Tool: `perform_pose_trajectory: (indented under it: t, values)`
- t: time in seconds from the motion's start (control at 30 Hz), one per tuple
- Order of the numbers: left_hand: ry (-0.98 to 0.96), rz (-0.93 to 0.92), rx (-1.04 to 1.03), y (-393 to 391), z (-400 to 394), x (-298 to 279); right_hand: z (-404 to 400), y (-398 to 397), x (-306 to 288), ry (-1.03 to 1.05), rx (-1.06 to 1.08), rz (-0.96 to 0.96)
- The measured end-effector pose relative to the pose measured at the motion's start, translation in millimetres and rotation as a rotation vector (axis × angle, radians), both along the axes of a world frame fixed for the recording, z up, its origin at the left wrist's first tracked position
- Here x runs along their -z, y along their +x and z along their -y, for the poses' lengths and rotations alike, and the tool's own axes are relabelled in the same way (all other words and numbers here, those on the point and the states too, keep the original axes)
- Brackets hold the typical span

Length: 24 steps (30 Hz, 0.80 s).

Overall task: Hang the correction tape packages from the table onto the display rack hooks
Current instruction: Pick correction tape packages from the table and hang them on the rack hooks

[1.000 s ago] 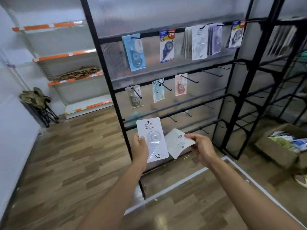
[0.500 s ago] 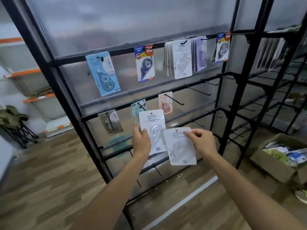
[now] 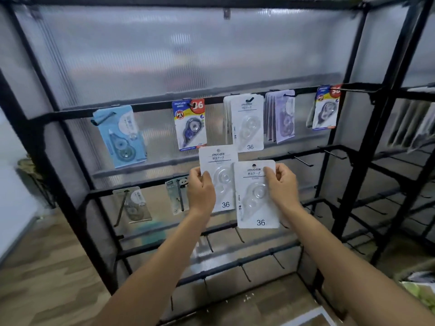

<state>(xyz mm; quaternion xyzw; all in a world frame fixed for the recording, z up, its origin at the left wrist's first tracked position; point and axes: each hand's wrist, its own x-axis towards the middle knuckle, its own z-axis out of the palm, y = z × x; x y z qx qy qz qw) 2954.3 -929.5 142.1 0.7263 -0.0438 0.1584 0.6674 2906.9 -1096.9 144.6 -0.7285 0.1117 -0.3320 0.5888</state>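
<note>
Two white correction tape packages are held up in front of the black display rack (image 3: 353, 118), each upright with its long axis vertical, the hang hole at the top and the number 36 at the bottom. The left package (image 3: 222, 175) is pinched at its left edge by the left hand (image 3: 200, 191), thumb on the front face. The right package (image 3: 255, 196) sits slightly lower, overlaps the left one's right edge, and is pinched near its upper right corner by the right hand (image 3: 282, 187). Neither card is on a hook.

Just above them, on the top rail, hangs a stack of matching white packages (image 3: 247, 123). To its left on the same rail hang a blue-and-red package (image 3: 190, 124) and a light blue package (image 3: 122, 135), which is tilted. To its right hang a stack of lilac packages (image 3: 281, 116) and another blue-and-red package (image 3: 326, 109). On the next rail down, behind and left of the left hand, hang a panda-print package (image 3: 176, 196) and a blurred grey package (image 3: 133, 204). Bare hooks (image 3: 303, 160) stick out to the right of the hands and on the lower rails. A carton (image 3: 416, 285) with green and white contents, too blurred to identify, shows at the lower right edge.
</note>
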Motion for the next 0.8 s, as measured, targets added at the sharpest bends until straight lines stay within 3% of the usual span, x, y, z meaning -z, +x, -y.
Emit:
perform_pose_trajectory:
  t: [0.27,0.43,0.8]
  values:
    - [0.022,0.167,-0.069,35.7,32.1,-55.7,33.3,55.3,-75.6,-0.082,0.050,0.111]
    - [0.103,0.214,-0.138,57.4,29.5,-73.0,39.1,86.3,-117.1,-0.152,0.108,0.077]
    - [0.172,0.297,-0.166,78.1,21.7,-79.7,38.7,128.4,-129.8,-0.196,0.186,0.034]
